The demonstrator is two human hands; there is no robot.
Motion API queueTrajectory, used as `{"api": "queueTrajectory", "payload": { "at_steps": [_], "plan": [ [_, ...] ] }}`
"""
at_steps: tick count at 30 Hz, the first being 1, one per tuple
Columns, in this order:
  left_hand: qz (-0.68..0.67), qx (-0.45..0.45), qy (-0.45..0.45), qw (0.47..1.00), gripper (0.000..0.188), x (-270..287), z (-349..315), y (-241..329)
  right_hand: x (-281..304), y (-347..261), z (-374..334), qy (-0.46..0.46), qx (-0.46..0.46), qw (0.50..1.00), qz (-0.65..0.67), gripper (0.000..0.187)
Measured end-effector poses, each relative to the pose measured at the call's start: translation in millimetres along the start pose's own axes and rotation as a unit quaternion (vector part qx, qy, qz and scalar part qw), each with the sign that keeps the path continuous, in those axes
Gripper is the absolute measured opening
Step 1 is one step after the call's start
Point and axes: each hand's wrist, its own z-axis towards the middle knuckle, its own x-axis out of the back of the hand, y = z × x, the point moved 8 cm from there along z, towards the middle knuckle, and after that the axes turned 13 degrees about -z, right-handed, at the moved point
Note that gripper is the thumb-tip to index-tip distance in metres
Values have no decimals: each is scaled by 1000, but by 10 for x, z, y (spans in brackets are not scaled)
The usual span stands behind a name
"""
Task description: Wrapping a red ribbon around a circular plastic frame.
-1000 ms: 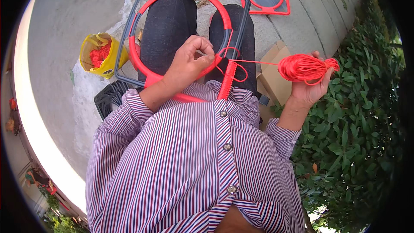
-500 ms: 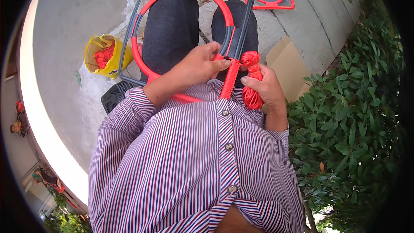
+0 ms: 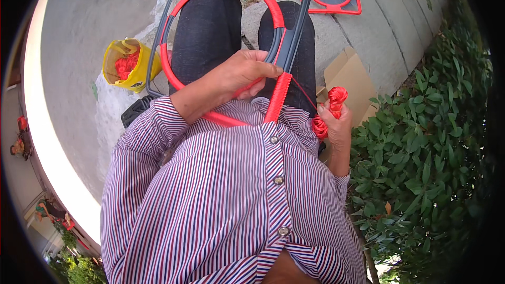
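Note:
A dark grey frame [image 3: 298, 37] with a round ring inside it rests on my lap. Red cord is wrapped tightly round parts of the ring and round the frame's near right side. My left hand [image 3: 243, 73] grips the frame at the ring's right side, its thumb close to the end of the wrapping. Out to the right, my right hand [image 3: 338, 122] is closed round a bundle of red cord [image 3: 336, 97]. A taut strand runs from the bundle to the wrapped side of the frame.
On the left stands a yellow bag [image 3: 142, 71] holding more red cord [image 3: 126, 64]. A dark plastic piece [image 3: 135, 110] lies near my left elbow. Another red-wrapped frame [image 3: 357, 0] lies on the paving ahead. Cardboard [image 3: 353, 76] and a leafy hedge [image 3: 421, 152] are at right.
My right hand has moved right, away from the frame, with the cord bundle, and a strand is now stretched between them. My left hand keeps its hold on the frame.

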Motion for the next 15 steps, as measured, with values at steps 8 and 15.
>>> {"api": "queueTrajectory", "payload": {
  "at_steps": [8, 15],
  "plan": [
    [-73, 22, -82, 994, 20, 177, 175, -131, 252, -536, 494, 61, 27, 987, 148, 42],
    [-142, -259, 35, 955, 38, 323, 12, 186, -1044, -1826, 343, -1, 441, 780, -444, 34]
  ]
}}
